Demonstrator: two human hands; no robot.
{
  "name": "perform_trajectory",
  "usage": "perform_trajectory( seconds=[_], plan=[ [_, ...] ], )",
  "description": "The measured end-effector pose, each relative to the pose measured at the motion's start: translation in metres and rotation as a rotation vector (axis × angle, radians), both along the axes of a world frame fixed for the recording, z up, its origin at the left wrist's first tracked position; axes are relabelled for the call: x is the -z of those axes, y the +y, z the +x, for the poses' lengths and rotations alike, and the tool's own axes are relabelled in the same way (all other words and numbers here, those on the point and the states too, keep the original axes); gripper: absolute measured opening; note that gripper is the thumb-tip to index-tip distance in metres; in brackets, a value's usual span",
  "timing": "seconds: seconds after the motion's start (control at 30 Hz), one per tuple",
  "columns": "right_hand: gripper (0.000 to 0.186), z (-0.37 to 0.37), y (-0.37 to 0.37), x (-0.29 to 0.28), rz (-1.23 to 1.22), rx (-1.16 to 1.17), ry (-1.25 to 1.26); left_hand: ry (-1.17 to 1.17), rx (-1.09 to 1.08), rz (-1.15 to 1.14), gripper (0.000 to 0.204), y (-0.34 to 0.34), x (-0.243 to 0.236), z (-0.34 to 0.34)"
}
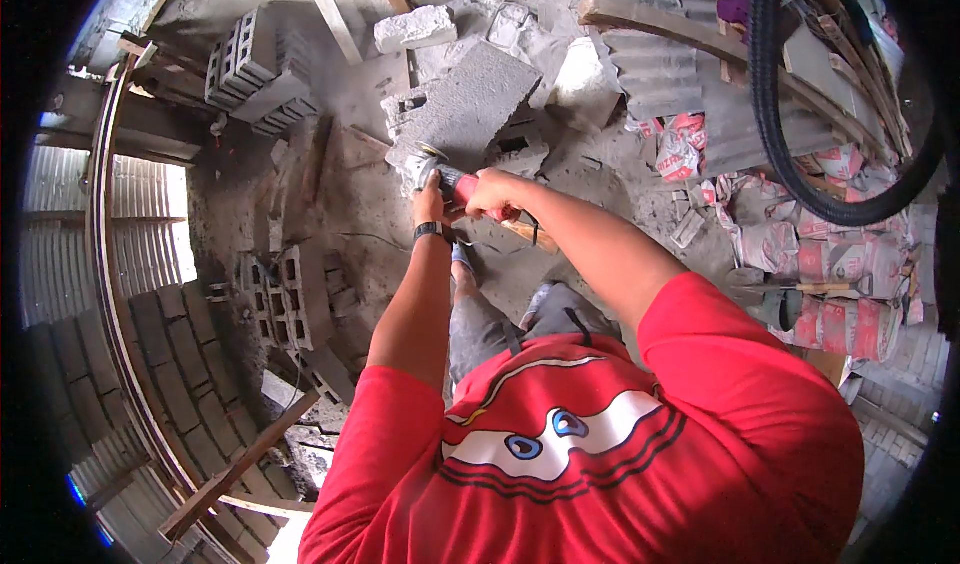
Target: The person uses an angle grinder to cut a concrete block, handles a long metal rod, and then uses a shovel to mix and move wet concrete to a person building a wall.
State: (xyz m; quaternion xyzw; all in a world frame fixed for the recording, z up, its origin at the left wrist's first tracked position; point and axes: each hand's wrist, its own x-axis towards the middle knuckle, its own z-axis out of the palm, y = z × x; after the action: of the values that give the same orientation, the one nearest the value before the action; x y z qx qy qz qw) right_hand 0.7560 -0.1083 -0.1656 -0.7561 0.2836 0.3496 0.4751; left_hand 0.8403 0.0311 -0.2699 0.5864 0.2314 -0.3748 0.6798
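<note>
A red angle grinder (464, 186) is held in both hands above the near left corner of a large grey concrete block (475, 89). Its front end is gripped by the closed fingers of the left hand (430, 202), and its red body is wrapped by those of the right hand (491, 195). The disc (431, 151) is placed at that corner; whether the concrete is touched by it cannot be told. Hollows are seen in the block's left edge, and its far edge is faced by a smaller pale block (415, 28). A dark watch (428, 229) is worn on the left wrist.

On the dusty floor (640, 209), hollow blocks (245, 52) are stacked toward the far left corner, and more hollow blocks (290, 299) are piled along the left edge. Toward the right edge, red and white bags (845, 326) are heaped. Corrugated sheets (660, 74) are laid toward the far right corner, where a black ribbed hose (768, 84) is seen hanging in the foreground.
</note>
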Motion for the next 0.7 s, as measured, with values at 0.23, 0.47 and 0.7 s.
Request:
perform_trajectory(
  seconds=[0.23,0.47,0.7],
  plan=[
    [0.034,-0.009,-0.01,0.007,0.025,0.035,0.011,-0.034,-0.046,0.018,0.066,-0.016,-0.021,-0.019],
    [0.031,-0.014,-0.01,0.009,0.049,0.022,0.011,-0.01,-0.007,-0.038,0.07,-0.012,-0.009,-0.017],
    [0.033,-0.023,-0.015,0.014,0.032,0.041,0.019,0.012,-0.016,-0.053,0.075,-0.016,0.004,-0.021]
  ],
)
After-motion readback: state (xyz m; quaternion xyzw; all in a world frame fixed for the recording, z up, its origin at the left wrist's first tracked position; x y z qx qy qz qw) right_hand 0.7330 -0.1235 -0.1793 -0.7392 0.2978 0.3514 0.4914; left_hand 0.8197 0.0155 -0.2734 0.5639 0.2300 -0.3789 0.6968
